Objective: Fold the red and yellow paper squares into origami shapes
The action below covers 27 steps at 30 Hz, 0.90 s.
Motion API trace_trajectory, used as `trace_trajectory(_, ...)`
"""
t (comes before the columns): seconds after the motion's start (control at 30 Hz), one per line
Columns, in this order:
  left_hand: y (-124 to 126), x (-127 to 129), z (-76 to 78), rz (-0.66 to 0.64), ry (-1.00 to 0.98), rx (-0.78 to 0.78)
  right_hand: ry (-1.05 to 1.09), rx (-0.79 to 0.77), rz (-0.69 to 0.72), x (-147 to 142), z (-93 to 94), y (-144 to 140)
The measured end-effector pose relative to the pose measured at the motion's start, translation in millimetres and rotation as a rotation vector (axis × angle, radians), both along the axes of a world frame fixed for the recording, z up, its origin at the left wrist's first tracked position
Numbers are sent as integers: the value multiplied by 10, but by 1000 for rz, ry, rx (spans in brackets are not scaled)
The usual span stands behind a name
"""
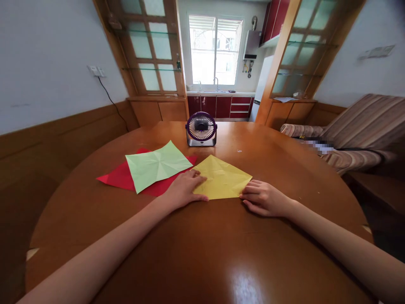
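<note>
A creased sheet of yellow paper lies on the table in front of me, its far corner pointing away. Over its left edge rests my left hand, open, with the fingers on the paper and the thumb apart near the front edge. My right hand is closed at the sheet's right corner, with the fingertips on its edge; the underside of the grip is hidden. To the left, a light green paper sheet with fold lines lies on top of a red paper sheet, close to my left hand.
A small dark purple fan stands upright beyond the papers on the round wooden table. A striped armchair is at the right. Behind the table are wooden cabinets and a kitchen with a window.
</note>
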<state>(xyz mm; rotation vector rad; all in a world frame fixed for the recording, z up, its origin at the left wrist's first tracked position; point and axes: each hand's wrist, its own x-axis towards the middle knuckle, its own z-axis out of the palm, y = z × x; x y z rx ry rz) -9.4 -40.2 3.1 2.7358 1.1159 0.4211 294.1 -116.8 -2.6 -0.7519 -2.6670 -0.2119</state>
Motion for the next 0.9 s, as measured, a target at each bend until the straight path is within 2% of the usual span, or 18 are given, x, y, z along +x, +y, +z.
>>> trace_trajectory(0.13, 50, -125, 81, 59, 78, -32, 16, -23, 4, 14, -12, 6)
trace_trajectory(0.3, 96, -244, 153, 107, 147, -144, 45, -51, 8, 18, -11, 13)
trace_trajectory(0.43, 124, -316, 207, 50, 123, -197, 104, -94, 17, 18, -8, 21)
trace_trajectory(0.53, 84, -268, 230, -7, 78, -204, 192, -113, 15, 23, -6, 56)
trace_trajectory(0.7, -131, 2, 135, -63, -145, -63, 273, -66, -115, 21, -33, 221)
trace_trajectory(0.9, -352, 219, -21, -184, 8, 242, 181, -173, -284, 5, -116, 339)
